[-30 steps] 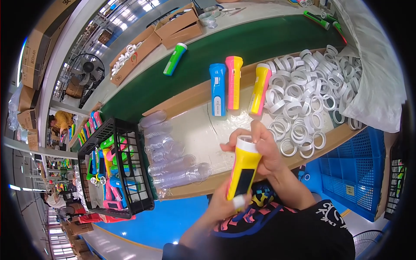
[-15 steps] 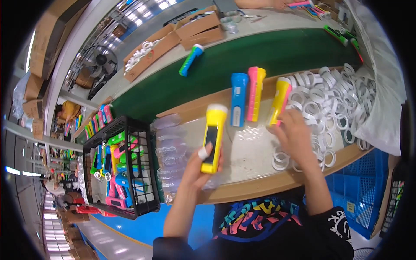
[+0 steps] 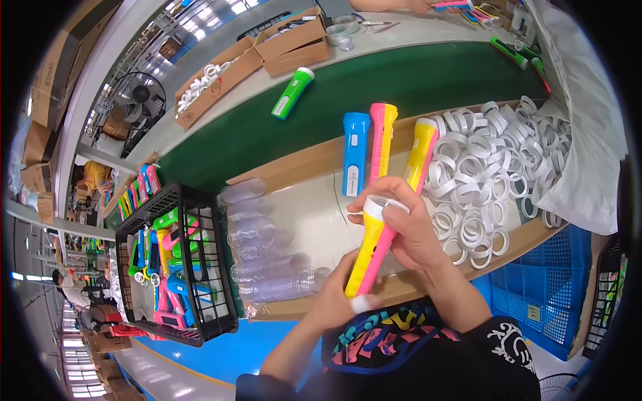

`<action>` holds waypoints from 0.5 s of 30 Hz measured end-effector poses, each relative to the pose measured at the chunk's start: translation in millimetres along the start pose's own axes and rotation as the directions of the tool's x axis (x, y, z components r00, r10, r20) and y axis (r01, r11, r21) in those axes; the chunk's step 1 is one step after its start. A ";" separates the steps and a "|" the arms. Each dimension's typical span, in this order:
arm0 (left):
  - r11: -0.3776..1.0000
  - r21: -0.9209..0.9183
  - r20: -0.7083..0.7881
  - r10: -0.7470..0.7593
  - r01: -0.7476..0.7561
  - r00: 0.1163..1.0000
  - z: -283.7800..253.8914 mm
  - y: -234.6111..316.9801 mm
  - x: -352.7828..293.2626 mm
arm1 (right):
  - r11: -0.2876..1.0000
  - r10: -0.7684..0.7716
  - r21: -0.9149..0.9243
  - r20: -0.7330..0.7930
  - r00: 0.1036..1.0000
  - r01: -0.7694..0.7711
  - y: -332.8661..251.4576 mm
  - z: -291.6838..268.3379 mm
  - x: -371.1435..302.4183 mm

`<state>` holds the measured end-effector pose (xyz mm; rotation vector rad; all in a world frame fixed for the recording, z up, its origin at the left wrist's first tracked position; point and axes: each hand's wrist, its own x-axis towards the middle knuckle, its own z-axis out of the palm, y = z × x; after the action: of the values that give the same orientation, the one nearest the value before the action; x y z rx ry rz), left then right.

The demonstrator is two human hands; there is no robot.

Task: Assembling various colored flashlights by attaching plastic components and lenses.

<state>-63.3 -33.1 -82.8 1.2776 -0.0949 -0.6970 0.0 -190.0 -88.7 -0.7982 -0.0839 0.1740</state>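
Observation:
A yellow and pink flashlight (image 3: 373, 257) is tilted between my two hands, with a white ring around its wide head. My left hand (image 3: 334, 294) is wrapped round the lower body, and a white wrap covers one of its fingertips. The fingers of my right hand (image 3: 414, 234) grip the ring end from above and the side. Just beyond stand a blue flashlight (image 3: 355, 154), a pink and yellow flashlight (image 3: 382, 140) and a yellow and pink flashlight (image 3: 420, 154). White rings (image 3: 478, 174) are heaped to the right of my right hand.
Clear plastic lenses or cups (image 3: 267, 267) lie in rows at the left of the cardboard-edged tray (image 3: 294, 167). A black crate (image 3: 217, 267) of colourful flashlights stands further left. Across the green belt (image 3: 374, 77) lies a green flashlight (image 3: 292, 93); another person's hands (image 3: 418, 5) work at the far side.
The held flashlight has moved right and turned, its pink side now showing. My right hand has come from beside the rings onto its head. A green flashlight shows where a blue-green one lay.

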 end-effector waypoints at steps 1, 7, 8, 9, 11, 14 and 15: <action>0.936 0.350 -0.130 0.016 0.031 0.991 5.2 3.4 -0.1 | 1.000 -0.009 0.024 -0.010 1.000 0.009 -2.3 4.2 -3.1; 0.590 -0.762 0.377 0.069 0.267 0.924 31.4 -32.5 -33.0 | 0.881 -0.085 0.469 0.301 0.950 -0.070 22.8 4.3 -19.8; 0.597 -0.755 0.387 0.071 0.271 0.919 31.6 -33.4 -34.8 | 0.868 -0.136 0.494 0.341 0.930 -0.055 25.2 1.8 -21.0; 0.596 -0.754 0.392 0.071 0.276 0.917 29.1 -34.7 -36.0 | 0.869 -0.138 0.492 0.338 0.931 -0.050 22.4 0.7 -23.0; 0.928 -0.338 0.100 -0.128 0.155 0.987 21.9 -35.3 -34.6 | 0.961 -0.096 0.275 0.193 0.976 0.040 14.0 -2.5 -26.5; 0.751 0.655 -0.187 0.270 -0.085 0.945 6.3 -37.0 -6.7 | 0.980 -0.115 -0.173 -0.078 0.990 0.100 8.0 -6.3 -35.1; 0.752 0.656 -0.203 0.254 -0.061 0.946 2.8 -38.1 -3.0 | 0.977 -0.131 -0.182 -0.109 0.985 0.110 10.7 -4.4 -34.2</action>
<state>-83.1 -38.3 -115.2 2.0012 -0.2233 -0.3205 -34.3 -192.1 -99.8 -0.9749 -0.0338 0.0031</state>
